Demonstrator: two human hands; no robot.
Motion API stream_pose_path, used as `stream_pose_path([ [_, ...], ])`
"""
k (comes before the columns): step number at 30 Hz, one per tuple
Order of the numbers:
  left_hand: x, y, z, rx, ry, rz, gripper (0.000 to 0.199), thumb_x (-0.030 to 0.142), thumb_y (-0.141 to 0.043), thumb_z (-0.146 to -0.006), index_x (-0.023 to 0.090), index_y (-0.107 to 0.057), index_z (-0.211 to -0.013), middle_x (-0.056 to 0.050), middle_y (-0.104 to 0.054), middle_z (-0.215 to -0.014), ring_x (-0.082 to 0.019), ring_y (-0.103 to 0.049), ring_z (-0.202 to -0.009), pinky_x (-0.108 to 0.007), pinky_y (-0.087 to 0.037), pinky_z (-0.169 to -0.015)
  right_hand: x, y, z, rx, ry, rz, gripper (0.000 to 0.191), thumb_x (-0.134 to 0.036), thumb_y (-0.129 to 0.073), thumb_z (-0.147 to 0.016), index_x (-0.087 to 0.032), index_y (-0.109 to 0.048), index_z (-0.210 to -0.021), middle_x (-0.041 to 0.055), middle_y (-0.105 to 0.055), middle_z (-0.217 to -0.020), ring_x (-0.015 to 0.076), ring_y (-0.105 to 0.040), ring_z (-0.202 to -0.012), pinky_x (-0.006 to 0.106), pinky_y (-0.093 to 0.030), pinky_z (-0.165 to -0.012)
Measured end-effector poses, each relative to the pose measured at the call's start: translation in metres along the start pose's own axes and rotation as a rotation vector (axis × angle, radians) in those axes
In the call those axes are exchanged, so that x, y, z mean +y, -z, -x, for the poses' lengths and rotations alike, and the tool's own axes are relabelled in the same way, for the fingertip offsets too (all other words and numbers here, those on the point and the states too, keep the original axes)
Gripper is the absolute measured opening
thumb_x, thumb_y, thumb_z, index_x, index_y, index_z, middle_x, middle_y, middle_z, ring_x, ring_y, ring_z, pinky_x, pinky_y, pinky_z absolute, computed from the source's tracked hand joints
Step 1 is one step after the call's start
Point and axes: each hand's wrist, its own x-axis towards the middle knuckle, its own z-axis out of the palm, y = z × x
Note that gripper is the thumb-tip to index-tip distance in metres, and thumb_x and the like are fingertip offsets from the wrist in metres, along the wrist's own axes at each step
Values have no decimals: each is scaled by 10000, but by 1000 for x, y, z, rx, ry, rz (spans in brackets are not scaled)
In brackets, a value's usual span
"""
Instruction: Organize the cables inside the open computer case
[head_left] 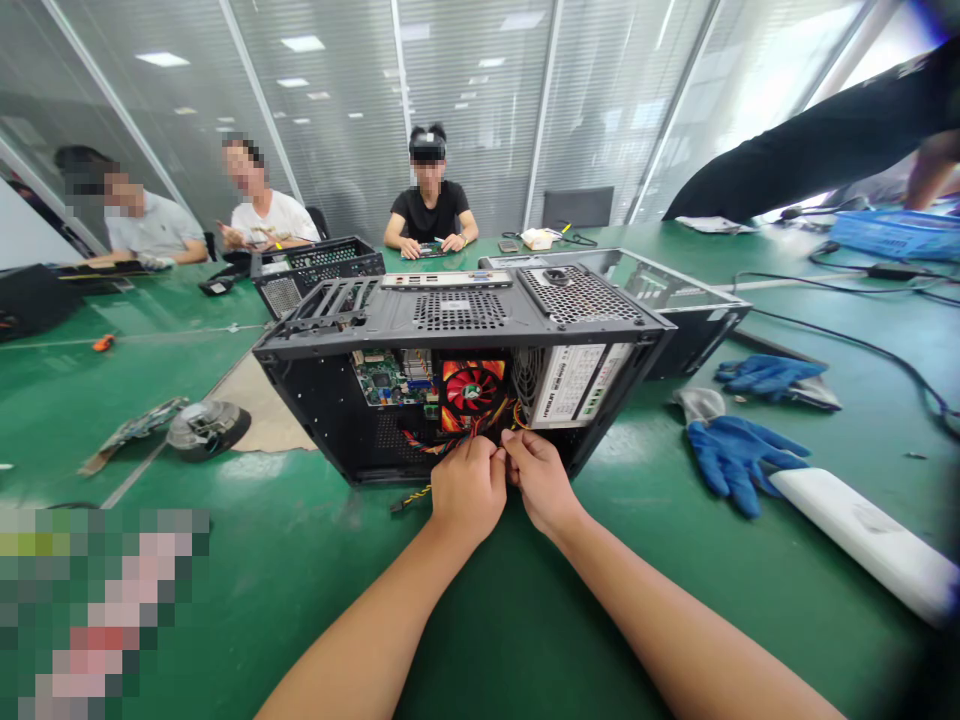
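An open black computer case (315, 400) lies in front of me, its inside facing me. My left hand (471, 482) is closed on a bundle of power cables (431, 442) at the case's lower edge. Beside it, almost touching, my right hand (541, 478) pinches at the same cables with thumb and finger; the exact pinched part is hidden. Above the hands sits a red and black cooling fan (474, 392) on the motherboard (386, 378). A silver power supply (581, 385) is mounted on the right. A yellow-black cable end (411, 498) hangs out at the left.
On the right lie blue gloves (739, 460), a white power strip (862, 535) and black cords. A second case (675, 290) stands behind, another (319, 262) at back left. A metal round part (206, 428) lies on the left. Several people sit across the green table (300, 560).
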Motion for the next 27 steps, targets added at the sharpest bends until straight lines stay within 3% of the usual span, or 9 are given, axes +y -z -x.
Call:
stream_pose_path([
  [16, -3, 1, 2, 25, -55, 13, 94, 268, -511, -942, 224, -594, -942, -13, -663, -895, -172, -629, -811, -264, -457, -689, 1, 1, -1, -19, -28, 22, 445, -533, -737, -725, -204, -464, -600, -85, -390, -470, 66, -329, -408, 216, -247, -398],
  [27, 0, 4, -1, -25, -17, 22, 124, 256, -493, -948, 226, -606, -908, -13, -690, -866, -177, -641, -800, -260, -440, -675, 2, 1, -1, -13, -26, 25, 444, -544, -725, -729, -206, -464, -605, -85, -392, -478, 66, -322, -405, 214, -252, -388],
])
